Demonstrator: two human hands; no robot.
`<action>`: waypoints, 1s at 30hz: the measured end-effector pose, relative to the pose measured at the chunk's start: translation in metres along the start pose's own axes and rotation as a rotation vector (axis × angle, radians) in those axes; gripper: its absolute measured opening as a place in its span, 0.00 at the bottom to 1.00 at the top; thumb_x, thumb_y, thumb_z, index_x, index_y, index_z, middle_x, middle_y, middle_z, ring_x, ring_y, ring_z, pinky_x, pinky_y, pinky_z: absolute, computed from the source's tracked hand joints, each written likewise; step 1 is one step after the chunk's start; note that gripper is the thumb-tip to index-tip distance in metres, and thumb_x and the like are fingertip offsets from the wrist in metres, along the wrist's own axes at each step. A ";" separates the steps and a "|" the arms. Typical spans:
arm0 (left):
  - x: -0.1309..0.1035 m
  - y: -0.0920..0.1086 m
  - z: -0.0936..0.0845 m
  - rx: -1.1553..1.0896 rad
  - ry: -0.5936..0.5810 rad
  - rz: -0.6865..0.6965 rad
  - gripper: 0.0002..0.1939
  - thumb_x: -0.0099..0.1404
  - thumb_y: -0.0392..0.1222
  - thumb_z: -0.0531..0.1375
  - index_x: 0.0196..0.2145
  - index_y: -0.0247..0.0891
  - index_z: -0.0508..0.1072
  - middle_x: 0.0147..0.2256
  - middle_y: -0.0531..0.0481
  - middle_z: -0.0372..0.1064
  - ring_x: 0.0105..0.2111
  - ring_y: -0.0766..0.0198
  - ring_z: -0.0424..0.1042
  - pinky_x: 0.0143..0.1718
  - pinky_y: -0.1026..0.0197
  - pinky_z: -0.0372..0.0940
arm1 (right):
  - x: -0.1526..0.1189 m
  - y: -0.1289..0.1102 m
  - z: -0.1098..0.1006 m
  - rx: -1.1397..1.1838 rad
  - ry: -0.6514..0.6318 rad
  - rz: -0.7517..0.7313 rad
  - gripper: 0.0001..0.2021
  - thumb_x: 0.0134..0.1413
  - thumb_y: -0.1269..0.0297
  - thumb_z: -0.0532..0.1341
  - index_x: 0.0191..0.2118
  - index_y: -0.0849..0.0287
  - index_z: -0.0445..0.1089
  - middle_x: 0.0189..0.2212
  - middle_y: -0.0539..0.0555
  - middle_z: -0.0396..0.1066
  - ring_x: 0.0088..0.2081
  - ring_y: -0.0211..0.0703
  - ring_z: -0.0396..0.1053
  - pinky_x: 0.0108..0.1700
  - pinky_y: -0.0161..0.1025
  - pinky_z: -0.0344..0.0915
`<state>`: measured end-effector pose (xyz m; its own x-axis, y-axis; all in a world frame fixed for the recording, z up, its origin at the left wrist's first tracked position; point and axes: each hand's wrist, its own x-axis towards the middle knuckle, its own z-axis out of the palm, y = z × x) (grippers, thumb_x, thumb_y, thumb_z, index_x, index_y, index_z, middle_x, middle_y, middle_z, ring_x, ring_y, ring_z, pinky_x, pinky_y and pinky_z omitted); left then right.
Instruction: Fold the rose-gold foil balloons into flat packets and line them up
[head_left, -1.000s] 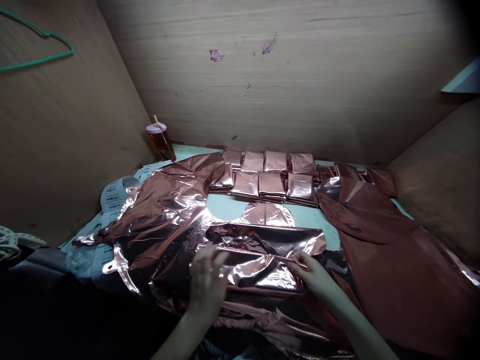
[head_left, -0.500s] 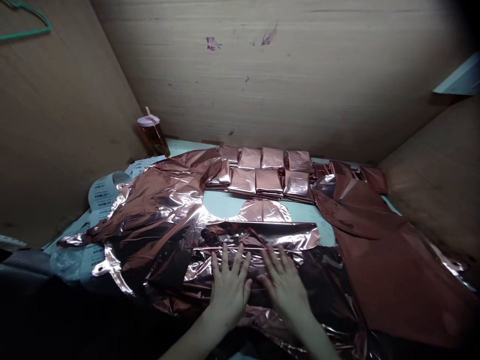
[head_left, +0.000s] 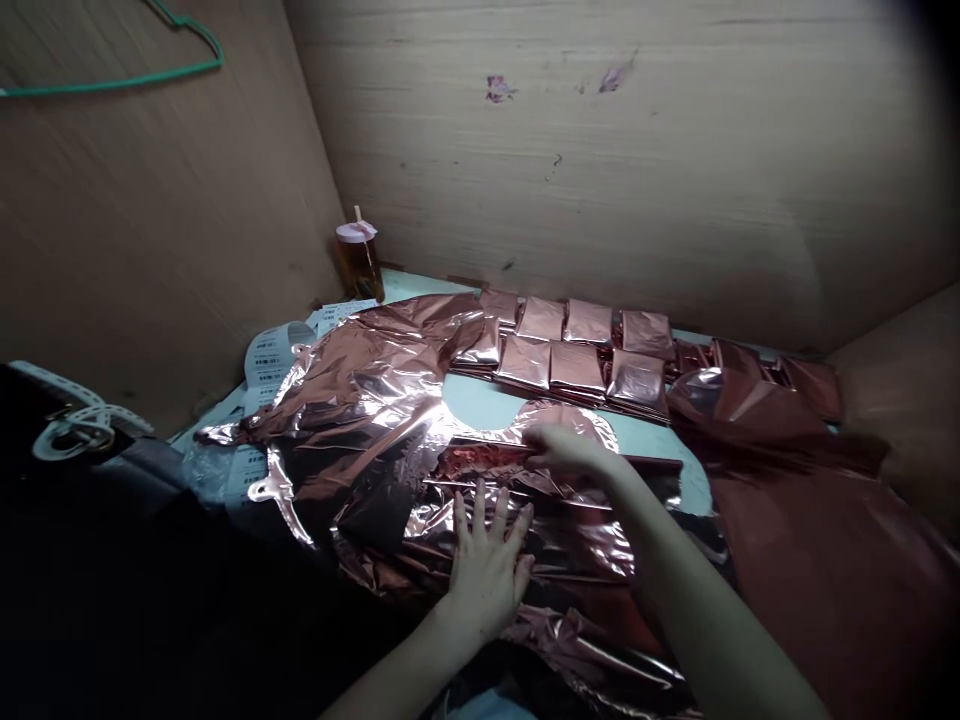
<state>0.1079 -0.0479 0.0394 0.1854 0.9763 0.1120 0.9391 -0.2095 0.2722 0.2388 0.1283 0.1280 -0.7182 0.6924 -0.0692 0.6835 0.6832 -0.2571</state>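
Our left hand [head_left: 486, 585] rests flat on the shiny foil [head_left: 574, 530] that covers much of the bench [head_left: 480, 402], its fingers fanned apart. Our right hand [head_left: 561, 450] is blurred over the foil farther back, so we cannot tell whether its fingers grip.

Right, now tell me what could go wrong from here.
The wrinkled foil under the spread left hand might slip or crease further. The folded packets lie right up against its far edge, so a tug by the right hand, stretched farther forward, could disturb them. The lidded cup stands close to the barcode labels; if it holds liquid, a knock might wet them.
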 end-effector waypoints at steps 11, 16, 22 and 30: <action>-0.024 -0.038 -0.027 -0.139 -0.064 -0.149 0.17 0.66 0.56 0.59 0.39 0.42 0.80 0.40 0.42 0.77 0.48 0.43 0.72 0.58 0.31 0.55 | -0.140 -0.070 0.133 -0.041 0.571 -0.124 0.18 0.54 0.83 0.49 0.47 0.61 0.65 0.62 0.61 0.63 0.67 0.63 0.52 0.62 0.68 0.54; -0.045 -0.087 -0.039 -0.031 0.660 -0.333 0.30 0.71 0.46 0.54 0.67 0.35 0.53 0.67 0.34 0.47 0.69 0.42 0.42 0.66 0.33 0.43 | -0.141 -0.067 0.135 0.035 0.580 -0.104 0.16 0.60 0.82 0.50 0.49 0.60 0.64 0.61 0.57 0.65 0.69 0.58 0.48 0.65 0.67 0.50; -0.029 -0.009 -0.022 0.137 0.255 0.217 0.29 0.73 0.45 0.53 0.68 0.42 0.53 0.68 0.46 0.48 0.69 0.50 0.46 0.69 0.44 0.41 | -0.145 -0.075 0.136 0.048 0.623 -0.112 0.11 0.65 0.75 0.51 0.49 0.60 0.66 0.57 0.58 0.70 0.67 0.57 0.53 0.65 0.66 0.50; -0.019 -0.065 -0.018 -0.022 0.145 0.523 0.14 0.72 0.35 0.53 0.51 0.42 0.73 0.53 0.51 0.73 0.58 0.57 0.67 0.62 0.45 0.58 | -0.169 -0.040 0.091 0.073 0.342 -0.145 0.18 0.64 0.74 0.52 0.57 0.57 0.66 0.63 0.57 0.62 0.66 0.51 0.55 0.58 0.51 0.68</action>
<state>0.0379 -0.0543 0.0372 0.5828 0.7242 0.3686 0.7257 -0.6679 0.1649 0.3212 -0.0372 0.0619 -0.7132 0.6355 0.2958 0.5577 0.7700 -0.3098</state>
